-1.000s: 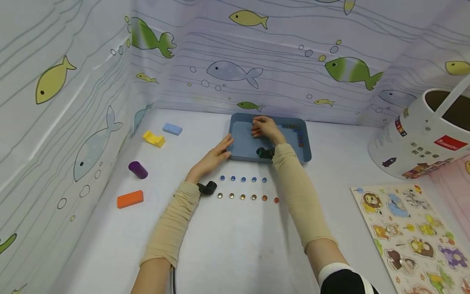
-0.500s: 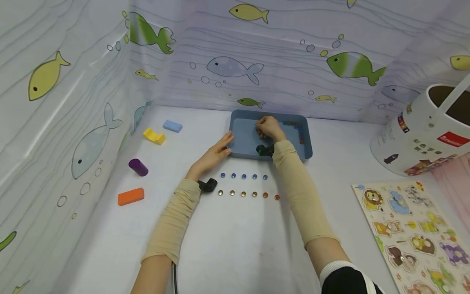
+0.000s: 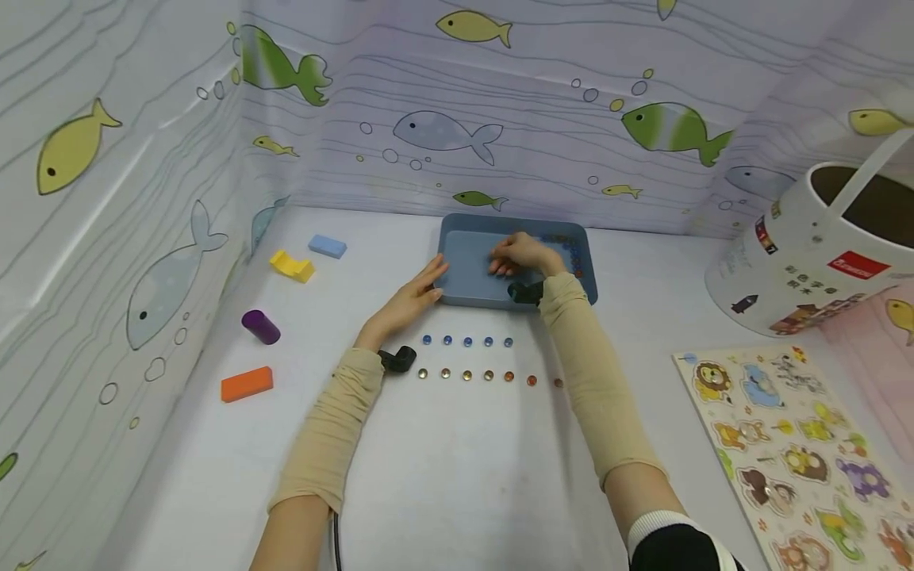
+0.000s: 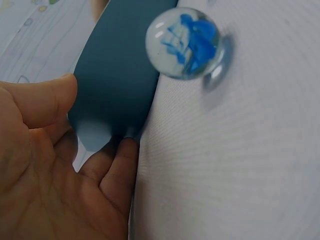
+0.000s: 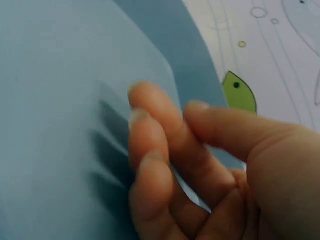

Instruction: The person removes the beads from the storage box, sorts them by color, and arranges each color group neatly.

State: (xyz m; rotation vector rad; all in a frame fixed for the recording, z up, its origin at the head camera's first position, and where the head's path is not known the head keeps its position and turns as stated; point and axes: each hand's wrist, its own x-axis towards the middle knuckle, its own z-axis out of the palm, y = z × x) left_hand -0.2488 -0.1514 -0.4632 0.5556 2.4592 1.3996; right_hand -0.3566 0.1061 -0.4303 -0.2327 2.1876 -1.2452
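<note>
Rightward of the tray point(image 3: 467, 258), a bucket point(image 3: 793, 246) bears Chinese characters point(image 3: 798, 280).

blue-swirled clear marble point(image 4: 182, 44), blue-grey tray point(image 3: 466, 252)

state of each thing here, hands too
Blue rectangular tray: upright, brown and blue marbles inside
Left hand: touching tray's left end
Right hand: over tray, fingers curled
Blue glass marbles: five, in a row on white tabletop
Amber and orange marbles: in a second row
White cylindrical bucket: uncovered, handle up
Orange rectangular block: flat
Light blue rectangular block: flat
Yellow notched block: on tabletop
Purple cylinder: standing or lying, unclear
Animal picture board: face up
</note>
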